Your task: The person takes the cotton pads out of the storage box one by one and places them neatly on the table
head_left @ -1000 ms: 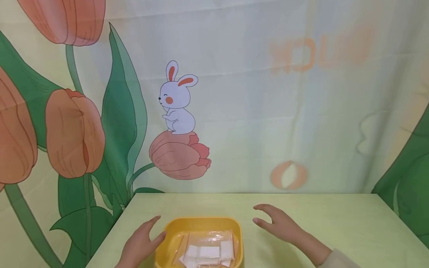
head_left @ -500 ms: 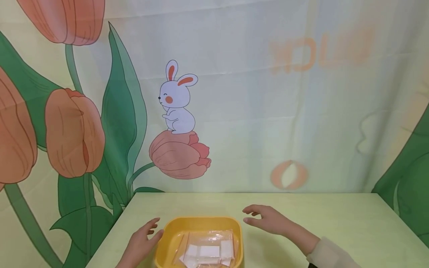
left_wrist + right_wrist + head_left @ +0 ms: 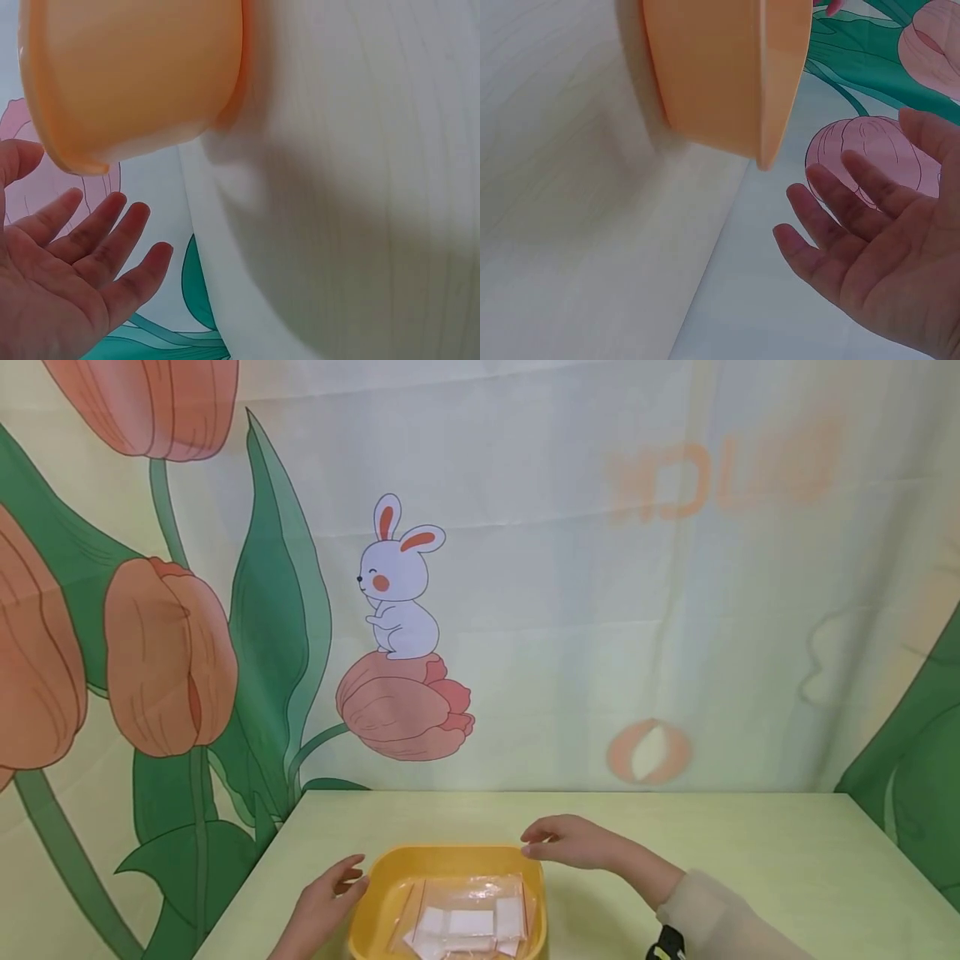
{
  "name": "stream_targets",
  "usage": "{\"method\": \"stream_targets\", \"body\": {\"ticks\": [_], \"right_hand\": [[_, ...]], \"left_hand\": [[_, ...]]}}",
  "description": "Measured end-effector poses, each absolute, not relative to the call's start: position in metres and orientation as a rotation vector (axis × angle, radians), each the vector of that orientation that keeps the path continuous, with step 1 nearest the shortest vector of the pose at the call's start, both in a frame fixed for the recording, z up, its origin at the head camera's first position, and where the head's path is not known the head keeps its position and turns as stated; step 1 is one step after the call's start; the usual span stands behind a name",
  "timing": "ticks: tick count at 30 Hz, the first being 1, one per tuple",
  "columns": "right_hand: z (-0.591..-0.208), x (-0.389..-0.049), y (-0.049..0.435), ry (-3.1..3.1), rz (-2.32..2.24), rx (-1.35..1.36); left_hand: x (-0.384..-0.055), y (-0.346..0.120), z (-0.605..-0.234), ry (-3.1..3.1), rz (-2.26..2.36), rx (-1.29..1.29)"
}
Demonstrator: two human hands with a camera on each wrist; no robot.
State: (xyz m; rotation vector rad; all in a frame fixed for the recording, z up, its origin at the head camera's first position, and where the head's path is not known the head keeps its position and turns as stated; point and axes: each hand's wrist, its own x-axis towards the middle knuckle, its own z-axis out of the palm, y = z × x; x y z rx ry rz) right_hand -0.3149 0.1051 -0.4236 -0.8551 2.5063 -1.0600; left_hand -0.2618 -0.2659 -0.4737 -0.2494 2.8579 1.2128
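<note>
A yellow plastic basin (image 3: 450, 853) stands on the table at the bottom of the head view. Inside it lie clear plastic bags (image 3: 472, 893) with white rectangular pieces, whose kind I cannot tell. My left hand (image 3: 324, 900) is beside the basin's left rim, fingers loosely spread. In the left wrist view that hand (image 3: 82, 277) appears apart from the basin wall (image 3: 142, 67) and holds nothing. Near the far right corner of the rim is my right hand (image 3: 573, 843), fingers relaxed. The right wrist view shows this hand (image 3: 885, 240) holding nothing, with a gap to the basin (image 3: 712, 75).
The pale green table (image 3: 720, 860) extends to the right and behind the basin. At its far edge hangs a curtain (image 3: 540, 610) printed with tulips and a rabbit. A light sleeve (image 3: 720, 918) and a black wrist strap (image 3: 666, 943) show on the right arm.
My right hand has moved left, from well right of the basin to its far right corner. The left hand has shifted only slightly, its fingers a little more bent. The basin has stayed in place.
</note>
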Motion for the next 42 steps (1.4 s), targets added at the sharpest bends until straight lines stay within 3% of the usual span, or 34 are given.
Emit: {"method": "stream_targets", "body": {"ticks": [21, 42], "right_hand": [[-0.412, -0.332, 0.066, 2.315, -1.077, -0.601], [-0.425, -0.338, 0.039, 2.24, -1.051, -0.503]], "left_hand": [[-0.265, -0.264, -0.483, 2.688, 1.416, -0.422], [-0.265, -0.264, -0.489, 2.474, 1.598, -0.522]]}}
